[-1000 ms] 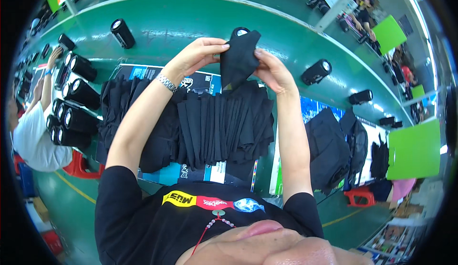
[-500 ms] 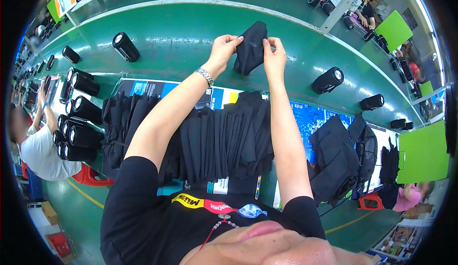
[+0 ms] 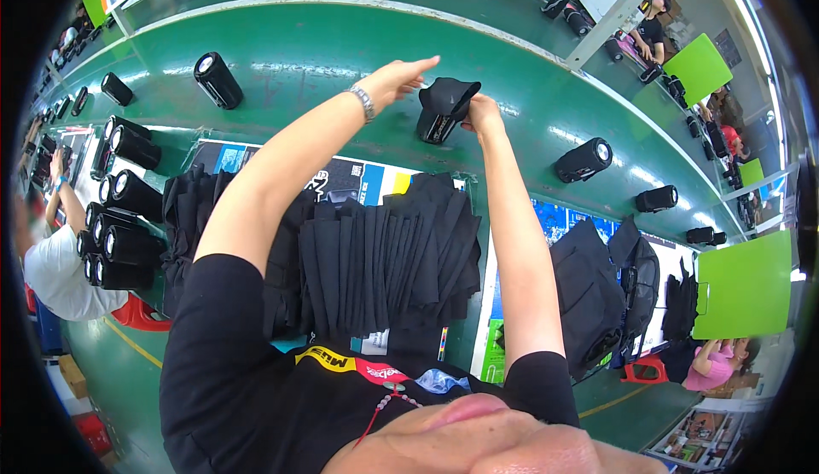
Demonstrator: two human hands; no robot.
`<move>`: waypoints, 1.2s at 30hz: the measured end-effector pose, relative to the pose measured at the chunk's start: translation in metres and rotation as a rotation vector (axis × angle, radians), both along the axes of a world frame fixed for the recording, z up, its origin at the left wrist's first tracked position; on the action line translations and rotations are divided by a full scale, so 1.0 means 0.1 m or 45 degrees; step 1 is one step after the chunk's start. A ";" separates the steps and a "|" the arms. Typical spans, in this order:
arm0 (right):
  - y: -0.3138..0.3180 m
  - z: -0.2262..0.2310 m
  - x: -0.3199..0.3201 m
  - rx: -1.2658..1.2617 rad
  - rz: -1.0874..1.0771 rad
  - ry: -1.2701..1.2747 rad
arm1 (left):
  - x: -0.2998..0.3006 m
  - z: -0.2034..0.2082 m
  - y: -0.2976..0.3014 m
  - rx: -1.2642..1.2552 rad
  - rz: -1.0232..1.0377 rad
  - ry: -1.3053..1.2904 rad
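Wearing a white top, a co-worker (image 3: 68, 273) is at nine o'clock, just beside a cluster of black cylindrical speakers (image 3: 130, 245) on the green table (image 3: 324, 56). A lone speaker (image 3: 217, 81) stands at ten o'clock. At twelve, the left hand (image 3: 394, 80) hovers with its fingers spread apart; I cannot tell whether any fingertip touches the black cloth (image 3: 449, 97) beside it. Nearer the centre, folded black cloths (image 3: 375, 261) are packed in a tight row. Between twelve and one, the black cloth covers the top of a cylindrical speaker (image 3: 435, 127), whose lower part shows bare. At one o'clock, the right hand (image 3: 485, 114) is pinched on the cloth's right edge. Another speaker (image 3: 583, 160) stands between two and three, a heap of black fabric (image 3: 587, 282) lies near four, and a lime-green panel (image 3: 744, 286) is just past three.
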State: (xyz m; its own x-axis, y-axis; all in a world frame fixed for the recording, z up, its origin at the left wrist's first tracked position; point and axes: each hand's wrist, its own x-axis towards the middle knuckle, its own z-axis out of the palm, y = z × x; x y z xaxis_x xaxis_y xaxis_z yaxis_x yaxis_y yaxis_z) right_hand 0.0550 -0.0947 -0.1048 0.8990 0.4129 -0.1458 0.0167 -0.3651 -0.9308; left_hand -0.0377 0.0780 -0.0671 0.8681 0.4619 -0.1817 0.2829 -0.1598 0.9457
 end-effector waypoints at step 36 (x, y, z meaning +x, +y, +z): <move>-0.72 -0.12 -0.02 -0.897 0.078 -0.830 | 0.01 0.32 -1.13 1.282 -0.653 -0.482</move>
State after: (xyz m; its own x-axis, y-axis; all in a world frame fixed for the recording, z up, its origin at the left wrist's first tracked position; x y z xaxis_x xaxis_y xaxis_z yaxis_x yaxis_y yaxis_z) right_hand 0.0531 -0.1665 -0.1168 0.8709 0.4703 0.1424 0.4908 -0.8184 -0.2987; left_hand -0.0367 -0.0346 -0.0351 0.9134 -0.1665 0.3714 -0.3006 -0.8912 0.3397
